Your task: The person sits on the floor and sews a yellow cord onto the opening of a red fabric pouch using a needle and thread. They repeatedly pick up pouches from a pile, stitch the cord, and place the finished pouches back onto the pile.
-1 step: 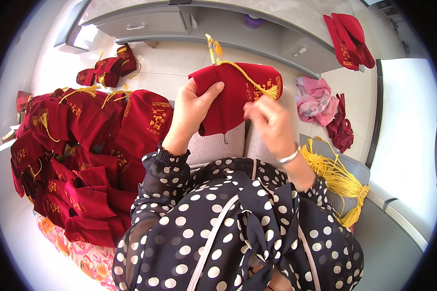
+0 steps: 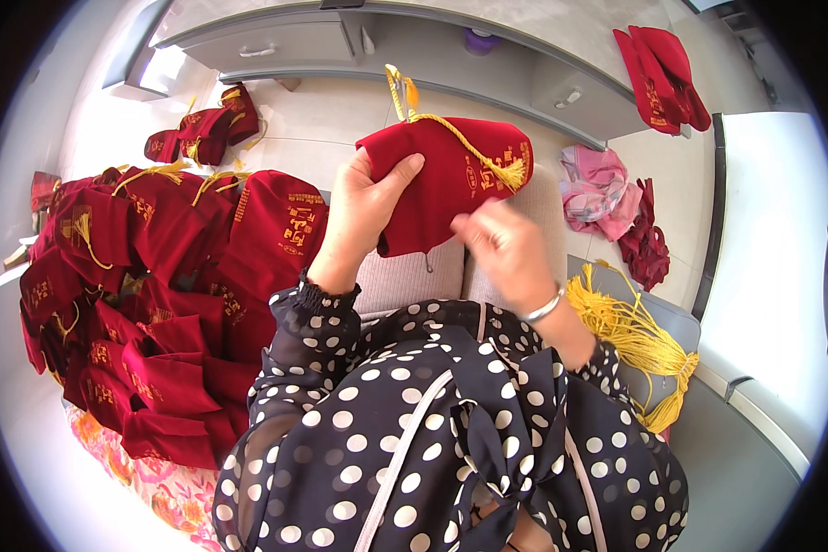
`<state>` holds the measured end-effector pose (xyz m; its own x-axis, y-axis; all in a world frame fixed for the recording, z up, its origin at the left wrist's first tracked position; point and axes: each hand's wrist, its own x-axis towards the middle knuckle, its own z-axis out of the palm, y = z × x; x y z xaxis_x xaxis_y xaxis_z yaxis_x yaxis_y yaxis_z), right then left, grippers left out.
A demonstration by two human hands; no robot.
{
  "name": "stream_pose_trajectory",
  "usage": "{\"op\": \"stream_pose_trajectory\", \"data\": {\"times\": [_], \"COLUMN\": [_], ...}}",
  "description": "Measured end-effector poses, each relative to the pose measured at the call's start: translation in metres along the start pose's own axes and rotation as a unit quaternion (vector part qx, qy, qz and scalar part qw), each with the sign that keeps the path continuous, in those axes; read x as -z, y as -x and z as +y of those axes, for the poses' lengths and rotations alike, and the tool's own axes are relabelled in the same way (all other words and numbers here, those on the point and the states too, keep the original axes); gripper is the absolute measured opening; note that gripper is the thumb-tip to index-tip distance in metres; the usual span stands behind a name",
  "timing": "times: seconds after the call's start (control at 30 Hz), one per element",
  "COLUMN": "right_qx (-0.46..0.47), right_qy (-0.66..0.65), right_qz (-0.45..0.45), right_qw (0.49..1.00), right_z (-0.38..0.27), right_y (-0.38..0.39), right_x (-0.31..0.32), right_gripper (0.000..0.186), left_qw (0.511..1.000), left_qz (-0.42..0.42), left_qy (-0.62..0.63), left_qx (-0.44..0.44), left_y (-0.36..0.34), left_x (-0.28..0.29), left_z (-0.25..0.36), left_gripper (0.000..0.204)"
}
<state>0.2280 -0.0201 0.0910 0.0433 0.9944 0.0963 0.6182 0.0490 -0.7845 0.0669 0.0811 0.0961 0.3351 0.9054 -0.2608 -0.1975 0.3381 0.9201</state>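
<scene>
My left hand grips a dark red cloth pouch with gold printing, thumb on top, above my lap. A twisted yellow cord lies across the pouch and ends in a tassel. At the pouch's far edge the cord loops beside a thin metal tool; a small dark hook pokes out of the near edge. My right hand, slightly blurred, hovers just right of the pouch with curled fingers; anything in them is hidden.
Many similar red pouches are heaped at left on a floral cloth. A bundle of yellow tasselled cords lies at right. Pink cloth and more red pouches are farther off. A grey cabinet stands ahead.
My right hand has shifted slightly left and down, away from the tassel. The pouch in my left hand has barely moved.
</scene>
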Motion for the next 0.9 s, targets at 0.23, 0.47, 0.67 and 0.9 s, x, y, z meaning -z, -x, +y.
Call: {"op": "stream_pose_trajectory", "data": {"times": [0.23,0.47,0.67,0.9], "right_qx": [-0.051,0.006,0.063,0.059], "right_qy": [-0.069,0.029,0.102,0.125], "right_qz": [-0.055,-0.066,-0.051,-0.071], "right_qw": [0.995,0.997,0.992,0.988], "right_z": [-0.012,0.002,0.002,0.004], "right_y": [0.018,0.033,0.038,0.057], "right_x": [-0.024,-0.017,-0.007,0.007], "right_gripper": [0.02,0.022,0.02,0.018], "left_qw": [0.999,0.997,0.993,0.983], "left_qz": [0.006,0.024,0.042,0.057], "left_qy": [0.03,0.061,0.1,0.164], "left_qx": [-0.01,-0.039,-0.051,-0.052], "left_y": [-0.006,-0.01,-0.013,-0.023], "left_x": [-0.003,-0.004,-0.004,0.002], "left_z": [-0.005,-0.001,-0.003,0.003], "left_gripper": [0.024,0.022,0.019,0.017]}}
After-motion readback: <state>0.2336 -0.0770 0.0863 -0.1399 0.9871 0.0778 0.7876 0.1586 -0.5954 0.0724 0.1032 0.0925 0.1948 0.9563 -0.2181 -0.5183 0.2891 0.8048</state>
